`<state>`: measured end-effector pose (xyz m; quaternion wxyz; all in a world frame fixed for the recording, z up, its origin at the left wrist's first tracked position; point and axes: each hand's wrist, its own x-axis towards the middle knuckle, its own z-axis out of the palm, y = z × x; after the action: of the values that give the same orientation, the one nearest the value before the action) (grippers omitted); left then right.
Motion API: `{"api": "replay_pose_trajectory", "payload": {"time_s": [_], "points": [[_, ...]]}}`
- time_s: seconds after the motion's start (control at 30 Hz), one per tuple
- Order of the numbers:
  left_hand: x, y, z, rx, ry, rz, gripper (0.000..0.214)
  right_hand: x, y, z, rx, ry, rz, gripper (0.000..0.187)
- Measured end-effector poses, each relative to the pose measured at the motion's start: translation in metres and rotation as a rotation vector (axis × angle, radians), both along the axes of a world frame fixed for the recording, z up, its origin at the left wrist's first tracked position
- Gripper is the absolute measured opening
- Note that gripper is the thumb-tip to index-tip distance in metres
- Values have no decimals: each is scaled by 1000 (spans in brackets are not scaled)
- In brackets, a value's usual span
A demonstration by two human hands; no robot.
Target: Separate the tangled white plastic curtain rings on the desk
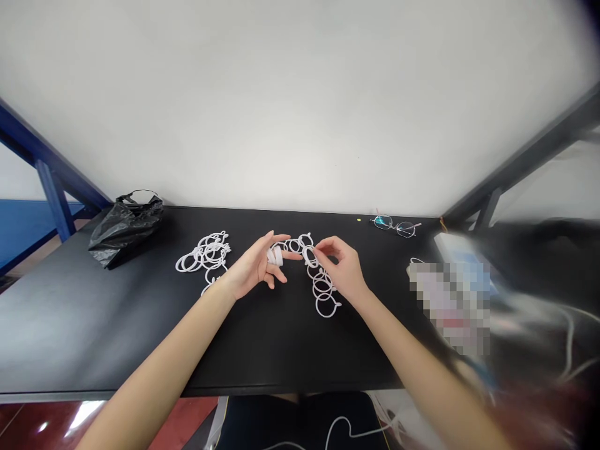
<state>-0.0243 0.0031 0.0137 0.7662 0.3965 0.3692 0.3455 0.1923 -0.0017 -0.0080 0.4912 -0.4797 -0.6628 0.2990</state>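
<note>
My left hand (257,266) is palm up over the black table (140,325), its fingers partly curled, with white plastic rings (275,255) slipped over two fingers. My right hand (340,265) pinches a white ring (309,256) between thumb and fingertips, close to the left fingertips. A chain of linked white rings (323,294) lies under the right hand. A loose pile of white rings (205,256) lies left of my left hand.
A crumpled black plastic bag (124,226) sits at the table's far left. Eyeglasses (394,226) lie at the back right. A blurred box and white cables (569,350) occupy the right side. Blue and grey frame struts flank the table.
</note>
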Motion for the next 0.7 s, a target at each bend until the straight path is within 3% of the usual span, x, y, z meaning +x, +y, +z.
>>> {"api": "replay_pose_trajectory", "payload": {"time_s": [0.17, 0.4, 0.53, 0.7], "points": [[11, -3, -8, -78, -82, -96, 59, -3, -1, -7, -32, -4, 49, 8], [11, -1, -11, -23, -13, 98, 44, -3, -4, -7, 30, -361, 203, 3], [7, 2, -10, -16, -18, 132, 43, -5, -8, -6, 73, -607, 381, 19], [5, 2, -10, -5, -13, 130, 42, -8, -10, -8, 79, -600, 397, 21]]}}
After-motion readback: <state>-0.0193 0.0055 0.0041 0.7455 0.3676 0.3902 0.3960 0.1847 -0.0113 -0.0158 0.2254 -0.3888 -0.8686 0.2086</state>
